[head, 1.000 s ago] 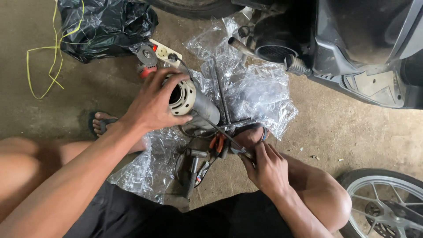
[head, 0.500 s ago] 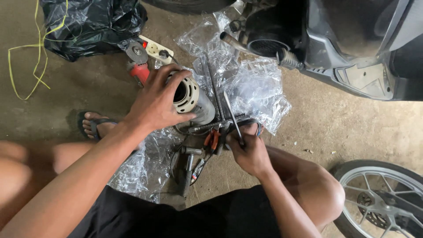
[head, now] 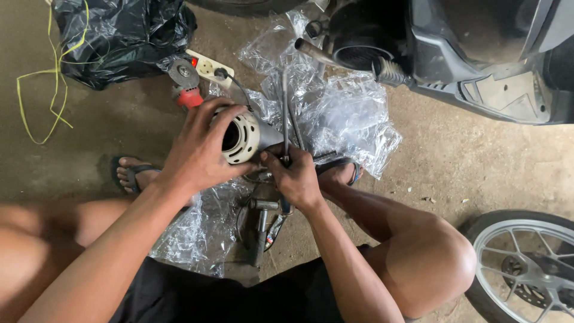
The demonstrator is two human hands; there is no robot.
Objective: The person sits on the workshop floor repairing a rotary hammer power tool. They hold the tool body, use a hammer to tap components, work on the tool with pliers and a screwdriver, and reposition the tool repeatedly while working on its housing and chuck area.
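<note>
Down on the concrete floor (head: 490, 173), the person squats with one exhaust muffler (head: 242, 136) between the knees, its round perforated end cap facing up. The left hand (head: 200, 149) is clamped over the end of that muffler, fingers spread around the rim, gripping it firmly. The right hand (head: 296, 176) is closed tight around one long metal wrench (head: 286, 113), which stands nearly upright just beside the muffler body, its handle running up toward the scooter.

Everything sits on one crumpled sheet of clear plastic (head: 341, 113) spread across the middle of the floor. Two sandalled feet show, one left of the muffler (head: 133, 171), one just right of the working hand (head: 342, 172). Below the hands lies one hammer-like tool (head: 260, 230), next to pliers with coloured grips, partly hidden.

At the top, one red angle grinder (head: 184, 84) lies touching one white power strip (head: 209, 64). One black plastic bag (head: 119, 36) fills the top left corner, yellow cord (head: 54, 78) trailing beside it. One grey scooter body (head: 478, 54) fills the top right, and one spoked wheel (head: 529, 263) sits at the bottom right corner.
</note>
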